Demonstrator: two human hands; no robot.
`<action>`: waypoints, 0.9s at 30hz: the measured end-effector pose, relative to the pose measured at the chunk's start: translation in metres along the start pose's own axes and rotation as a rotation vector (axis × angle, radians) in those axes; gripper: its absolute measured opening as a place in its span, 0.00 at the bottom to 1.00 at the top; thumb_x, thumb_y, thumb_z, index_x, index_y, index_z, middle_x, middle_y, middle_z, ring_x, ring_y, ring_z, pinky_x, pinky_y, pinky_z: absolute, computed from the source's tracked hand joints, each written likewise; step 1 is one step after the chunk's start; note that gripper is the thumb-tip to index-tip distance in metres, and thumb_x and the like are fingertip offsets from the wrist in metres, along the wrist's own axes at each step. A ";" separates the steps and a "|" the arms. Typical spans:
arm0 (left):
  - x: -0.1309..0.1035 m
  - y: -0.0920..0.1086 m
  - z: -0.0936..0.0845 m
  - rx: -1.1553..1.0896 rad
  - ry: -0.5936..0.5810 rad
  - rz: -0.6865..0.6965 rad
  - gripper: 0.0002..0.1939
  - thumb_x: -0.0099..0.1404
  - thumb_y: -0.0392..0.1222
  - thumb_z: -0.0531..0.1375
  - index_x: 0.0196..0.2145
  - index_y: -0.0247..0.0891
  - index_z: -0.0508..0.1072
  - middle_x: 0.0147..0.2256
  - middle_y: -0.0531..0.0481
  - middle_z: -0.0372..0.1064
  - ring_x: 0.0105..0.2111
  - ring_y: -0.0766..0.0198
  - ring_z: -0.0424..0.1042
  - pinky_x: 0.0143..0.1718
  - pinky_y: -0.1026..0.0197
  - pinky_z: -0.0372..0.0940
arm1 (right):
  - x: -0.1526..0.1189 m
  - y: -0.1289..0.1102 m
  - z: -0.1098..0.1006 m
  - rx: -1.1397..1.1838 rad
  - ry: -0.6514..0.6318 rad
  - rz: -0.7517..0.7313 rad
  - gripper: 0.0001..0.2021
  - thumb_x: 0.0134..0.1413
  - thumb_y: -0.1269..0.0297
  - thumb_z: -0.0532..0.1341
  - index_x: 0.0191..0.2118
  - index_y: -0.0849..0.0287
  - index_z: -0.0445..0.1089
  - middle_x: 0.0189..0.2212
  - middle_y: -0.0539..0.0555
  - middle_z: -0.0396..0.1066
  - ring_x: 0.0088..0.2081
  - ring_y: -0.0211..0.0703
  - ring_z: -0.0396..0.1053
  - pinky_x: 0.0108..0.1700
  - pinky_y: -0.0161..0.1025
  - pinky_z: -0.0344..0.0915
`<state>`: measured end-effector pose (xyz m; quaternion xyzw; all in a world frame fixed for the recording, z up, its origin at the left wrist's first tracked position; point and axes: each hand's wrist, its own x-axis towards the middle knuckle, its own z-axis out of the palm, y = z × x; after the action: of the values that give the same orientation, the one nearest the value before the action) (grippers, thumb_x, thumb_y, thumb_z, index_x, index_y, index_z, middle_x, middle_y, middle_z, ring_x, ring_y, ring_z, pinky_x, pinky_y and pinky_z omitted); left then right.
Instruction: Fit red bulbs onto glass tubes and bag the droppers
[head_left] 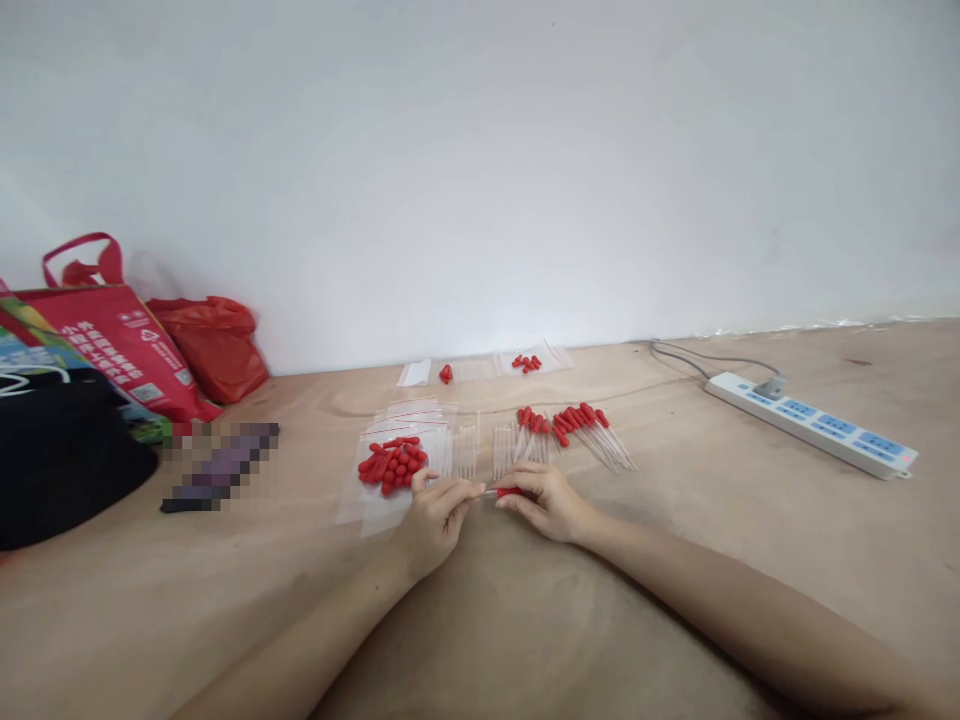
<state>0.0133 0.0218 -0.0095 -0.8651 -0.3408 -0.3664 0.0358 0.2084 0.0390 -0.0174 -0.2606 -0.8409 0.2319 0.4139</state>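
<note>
My left hand (439,512) pinches a thin glass dropper tube (489,492). Its end meets a red rubber bulb (508,491), which the fingers of my right hand (553,502) are closed on. How far the tube sits inside the bulb is hidden. Beside my left hand, a pile of red bulbs (391,466) lies on clear zip bags (349,500). Loose glass tubes (465,452) are laid in rows just beyond my hands. Past my right hand, several droppers with red bulbs fitted (589,425) lie fanned out on the wooden table (675,560).
Near the wall are a small bag with red bulbs (527,362), more tubes (472,371) and a white packet (415,373). A power strip (810,425) with a plugged cord lies right. At left are red bags (210,345), a black hat (67,460) and a blurred dark object (225,465).
</note>
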 end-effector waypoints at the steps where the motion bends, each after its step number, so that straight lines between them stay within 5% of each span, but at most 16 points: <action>1: 0.000 0.000 0.000 -0.002 0.004 0.007 0.09 0.64 0.32 0.47 0.33 0.39 0.67 0.28 0.55 0.73 0.27 0.68 0.70 0.38 0.58 0.45 | 0.000 0.000 0.001 0.003 0.013 -0.015 0.08 0.54 0.66 0.55 0.36 0.60 0.69 0.30 0.54 0.69 0.32 0.37 0.66 0.34 0.34 0.63; 13: -0.004 0.004 0.004 0.032 -0.005 0.046 0.11 0.62 0.30 0.48 0.31 0.39 0.68 0.26 0.55 0.72 0.26 0.68 0.68 0.33 0.59 0.45 | -0.006 0.005 0.004 -0.193 0.024 -0.143 0.10 0.55 0.63 0.53 0.32 0.60 0.69 0.25 0.53 0.68 0.28 0.37 0.64 0.34 0.35 0.58; 20: -0.002 0.007 0.008 0.060 -0.002 0.045 0.12 0.63 0.31 0.47 0.32 0.40 0.68 0.27 0.55 0.73 0.26 0.68 0.69 0.36 0.59 0.47 | -0.002 0.003 0.004 -0.370 -0.087 -0.094 0.07 0.53 0.64 0.54 0.32 0.60 0.67 0.25 0.52 0.68 0.29 0.37 0.63 0.35 0.38 0.51; 27: 0.001 0.003 -0.003 0.152 0.028 -0.010 0.09 0.64 0.38 0.50 0.35 0.39 0.70 0.26 0.54 0.73 0.27 0.66 0.69 0.41 0.55 0.47 | 0.000 0.008 -0.011 -0.411 -0.024 -0.042 0.08 0.53 0.61 0.55 0.32 0.59 0.68 0.27 0.51 0.69 0.31 0.38 0.62 0.36 0.39 0.49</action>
<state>0.0142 0.0195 -0.0062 -0.8529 -0.3716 -0.3517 0.1043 0.2198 0.0471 -0.0161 -0.3193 -0.8806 0.0499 0.3464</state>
